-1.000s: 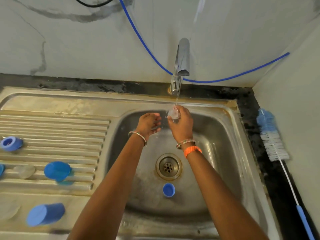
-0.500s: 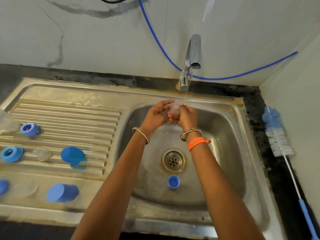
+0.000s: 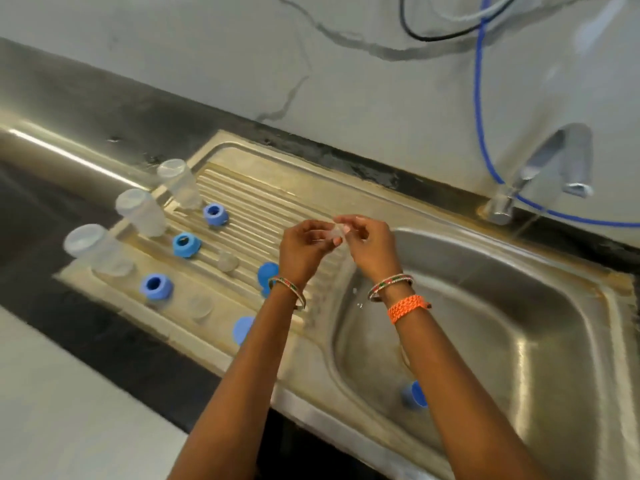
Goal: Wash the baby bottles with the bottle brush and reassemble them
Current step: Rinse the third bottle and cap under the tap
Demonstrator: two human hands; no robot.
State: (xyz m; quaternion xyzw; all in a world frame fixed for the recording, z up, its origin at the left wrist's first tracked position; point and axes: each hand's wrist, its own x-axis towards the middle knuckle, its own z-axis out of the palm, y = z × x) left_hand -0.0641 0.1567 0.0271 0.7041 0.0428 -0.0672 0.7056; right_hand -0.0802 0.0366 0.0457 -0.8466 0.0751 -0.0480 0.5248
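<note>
No text or labels can be read anywhere.

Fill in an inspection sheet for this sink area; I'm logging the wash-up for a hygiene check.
Surface: steel drainboard beside the sink basin.
Job's things: three clear bottles inverted; three blue rings; clear teats; blue caps.
Clutter: one blue cap in basin.
Hands: left hand and right hand pinch a clear teat.
Cables: blue hose, black cable.
Surroundings: tap, water running.
</note>
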